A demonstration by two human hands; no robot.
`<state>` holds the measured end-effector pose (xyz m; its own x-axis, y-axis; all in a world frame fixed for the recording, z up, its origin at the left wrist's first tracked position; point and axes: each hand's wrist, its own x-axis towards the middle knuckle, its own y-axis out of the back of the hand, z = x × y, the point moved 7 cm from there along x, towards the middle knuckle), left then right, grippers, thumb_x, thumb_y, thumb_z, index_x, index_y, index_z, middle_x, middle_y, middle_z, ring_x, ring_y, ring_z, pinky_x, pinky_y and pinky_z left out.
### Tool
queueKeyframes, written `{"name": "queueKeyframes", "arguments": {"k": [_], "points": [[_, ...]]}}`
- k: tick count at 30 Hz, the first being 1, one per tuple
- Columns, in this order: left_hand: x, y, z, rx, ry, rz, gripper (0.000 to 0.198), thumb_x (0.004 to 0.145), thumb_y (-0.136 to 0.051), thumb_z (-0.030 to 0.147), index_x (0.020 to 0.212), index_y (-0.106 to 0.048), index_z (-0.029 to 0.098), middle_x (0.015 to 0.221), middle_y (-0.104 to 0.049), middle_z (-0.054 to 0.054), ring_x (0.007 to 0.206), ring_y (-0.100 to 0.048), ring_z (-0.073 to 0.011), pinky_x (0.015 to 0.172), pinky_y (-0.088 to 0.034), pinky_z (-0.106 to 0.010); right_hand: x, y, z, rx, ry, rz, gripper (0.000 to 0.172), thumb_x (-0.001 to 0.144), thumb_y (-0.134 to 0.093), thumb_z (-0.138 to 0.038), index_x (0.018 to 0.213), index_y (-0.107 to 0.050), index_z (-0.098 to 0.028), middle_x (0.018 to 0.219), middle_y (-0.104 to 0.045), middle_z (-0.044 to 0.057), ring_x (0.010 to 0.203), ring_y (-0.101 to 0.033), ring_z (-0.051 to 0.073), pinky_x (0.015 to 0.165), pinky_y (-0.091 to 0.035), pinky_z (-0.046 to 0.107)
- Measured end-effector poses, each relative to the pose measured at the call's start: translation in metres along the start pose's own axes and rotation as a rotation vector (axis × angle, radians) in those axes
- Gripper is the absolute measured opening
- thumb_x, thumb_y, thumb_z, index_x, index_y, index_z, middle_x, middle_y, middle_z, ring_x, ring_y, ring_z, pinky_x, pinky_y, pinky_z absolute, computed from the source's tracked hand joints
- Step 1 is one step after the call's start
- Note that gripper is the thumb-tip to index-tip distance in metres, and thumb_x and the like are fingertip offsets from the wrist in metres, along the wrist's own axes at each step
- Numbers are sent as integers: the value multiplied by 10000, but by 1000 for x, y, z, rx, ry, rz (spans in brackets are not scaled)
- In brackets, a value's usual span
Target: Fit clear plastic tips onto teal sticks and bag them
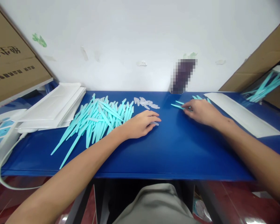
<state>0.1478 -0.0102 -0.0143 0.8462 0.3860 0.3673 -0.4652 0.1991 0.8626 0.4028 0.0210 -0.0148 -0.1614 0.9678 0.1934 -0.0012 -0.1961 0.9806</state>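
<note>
A big heap of turquoise plastic sticks point(96, 119) lies on the blue table point(168, 149), left of middle. My left hand point(141, 123) rests palm down just right of the heap, its fingers closed over a small clear cap point(155, 123). More clear caps point(146, 103) lie in a small cluster behind it. My right hand point(200, 111) is at the back right, fingers curled onto a few turquoise sticks point(180, 105) that lie on the table there.
A stack of white paper bags point(53, 107) lies at the left and one long white bag point(241, 113) at the right. Cardboard boxes point(9, 59) flank both sides. A white device with a cable point(0, 133) sits far left. A container of sticks point(267, 85) stands far right.
</note>
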Motion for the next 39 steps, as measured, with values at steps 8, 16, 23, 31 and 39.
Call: {"name": "queueKeyframes", "arguments": {"k": [8,16,23,31,39], "points": [[3,21,-12,154,289,105,308,996,-484,275,765,-653,161,576,-510,21,590,-492,-147,786,-449,-370,1,4,-17,170,111,-35,317,833,-582,-261,1071,-784,-202,1012,-790,98,909,-725,297,803,-553,407],[0,10,-4,273,4,-11,326,1040,-505,339,1227,-725,188,1159,-599,-140,1013,-600,-257,860,-483,-381,-5,11,-39,336,204,-39,245,873,-569,-295,1008,-757,-216,991,-754,89,833,-692,250,743,-541,375],[2,5,-4,172,36,-81,241,1037,-513,249,1034,-748,198,963,-709,-69,890,-646,-213,796,-488,-340,-6,9,-44,387,242,24,187,905,-540,-272,994,-697,-221,1013,-765,89,902,-716,261,818,-541,390],[0,18,0,146,58,26,224,1005,-534,218,1057,-749,181,971,-777,-69,873,-702,-199,806,-533,-327,-9,13,-45,410,173,36,194,954,-536,-327,1021,-698,-243,1013,-795,55,849,-725,253,755,-520,371],[2,12,-19,-19,171,157,166,925,-626,157,1068,-710,174,920,-760,-34,813,-686,-164,780,-533,-300,-9,14,-43,502,160,139,270,953,-552,-328,1197,-620,-234,1082,-782,89,976,-732,291,824,-546,416]]}}
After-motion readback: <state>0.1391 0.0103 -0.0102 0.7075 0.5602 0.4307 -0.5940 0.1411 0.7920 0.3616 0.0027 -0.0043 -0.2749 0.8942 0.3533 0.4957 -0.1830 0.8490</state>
